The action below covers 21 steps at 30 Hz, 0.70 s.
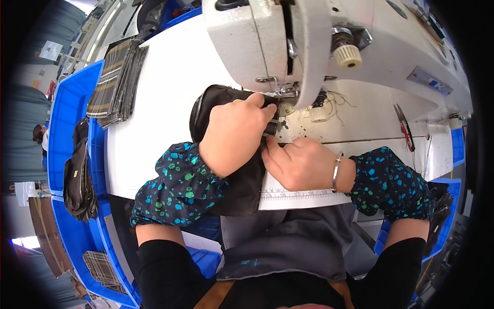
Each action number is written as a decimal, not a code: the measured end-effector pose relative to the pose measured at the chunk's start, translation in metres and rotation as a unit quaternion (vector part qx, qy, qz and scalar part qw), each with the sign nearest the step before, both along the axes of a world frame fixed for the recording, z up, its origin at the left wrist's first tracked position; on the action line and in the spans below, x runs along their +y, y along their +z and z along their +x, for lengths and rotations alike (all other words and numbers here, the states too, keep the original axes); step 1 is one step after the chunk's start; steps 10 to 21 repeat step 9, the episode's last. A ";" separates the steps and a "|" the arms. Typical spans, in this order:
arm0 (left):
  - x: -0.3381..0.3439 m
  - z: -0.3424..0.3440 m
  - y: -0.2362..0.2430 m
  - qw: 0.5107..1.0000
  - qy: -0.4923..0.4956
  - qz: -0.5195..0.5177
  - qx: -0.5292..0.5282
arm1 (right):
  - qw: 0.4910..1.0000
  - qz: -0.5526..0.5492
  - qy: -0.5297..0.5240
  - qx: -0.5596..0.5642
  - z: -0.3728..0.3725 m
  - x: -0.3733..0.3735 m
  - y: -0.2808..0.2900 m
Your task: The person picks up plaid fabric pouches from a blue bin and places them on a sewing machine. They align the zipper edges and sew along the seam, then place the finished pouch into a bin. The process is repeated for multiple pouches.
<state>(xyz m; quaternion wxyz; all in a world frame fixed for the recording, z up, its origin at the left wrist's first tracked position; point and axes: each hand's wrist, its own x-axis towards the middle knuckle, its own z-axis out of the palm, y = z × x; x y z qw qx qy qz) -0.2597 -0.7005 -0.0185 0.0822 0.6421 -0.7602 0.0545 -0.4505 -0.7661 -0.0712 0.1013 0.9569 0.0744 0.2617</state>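
Observation:
A dark fabric piece (239, 188) with a curved zipper (196, 109) along its far left edge lies at the white sewing machine (252, 46) and hangs toward my lap. My left hand (231, 131) presses over it, fingers bent and gripping its right edge just below the presser foot (286, 93). My right hand (307, 164) rests on the table to the right, its thumb and fingertips pinching the same edge. A small striped strip (271, 127) shows between the two hands. What lies under my left palm is hidden.
Stacked plaid cloth pieces (116, 82) lie at the table's far left, beside blue bins (95, 154) holding dark cloth. Scissors (405, 127) lie right of the machine. Loose threads (337, 105) are near the needle. A ruler strip (303, 195) runs along the front edge.

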 end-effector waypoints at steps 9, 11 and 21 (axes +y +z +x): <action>-0.002 0.006 0.001 0.985 -0.030 0.078 0.150 | 0.998 0.028 -0.056 0.013 -0.002 0.001 -0.003; -0.002 0.006 0.001 0.985 -0.030 0.078 0.150 | 0.998 0.028 -0.056 0.013 -0.002 0.001 -0.003; -0.002 0.006 0.001 0.985 -0.030 0.078 0.150 | 0.998 0.028 -0.056 0.013 -0.002 0.001 -0.003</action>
